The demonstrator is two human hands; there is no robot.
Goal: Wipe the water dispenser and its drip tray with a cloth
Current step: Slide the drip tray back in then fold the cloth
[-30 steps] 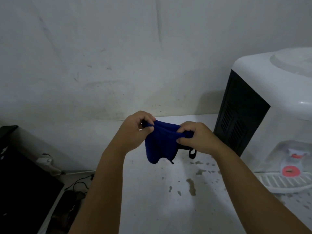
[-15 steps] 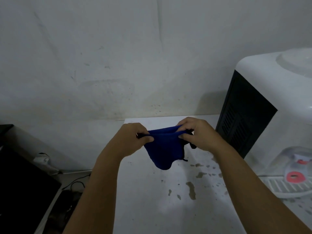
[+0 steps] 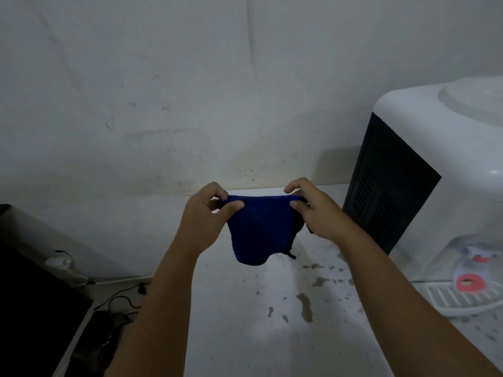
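Note:
A dark blue cloth (image 3: 258, 229) hangs in the air over the white table, stretched between both hands. My left hand (image 3: 204, 219) pinches its left top edge and my right hand (image 3: 315, 210) pinches its right top edge. The white water dispenser (image 3: 441, 159) with a black vented side panel stands at the right. Its white slotted drip tray (image 3: 460, 297) sits at the base, under a tap with a red ring (image 3: 469, 282). Both hands are left of the dispenser and apart from it.
The white table (image 3: 245, 322) carries several grey stains in front of the dispenser. A stained white wall rises behind. At the lower left a black object (image 3: 32, 308) and cables (image 3: 122, 297) lie below table level.
Both hands have pulled apart, spreading the cloth wider along its top edge. The view has shifted slightly, so the dispenser sits further right.

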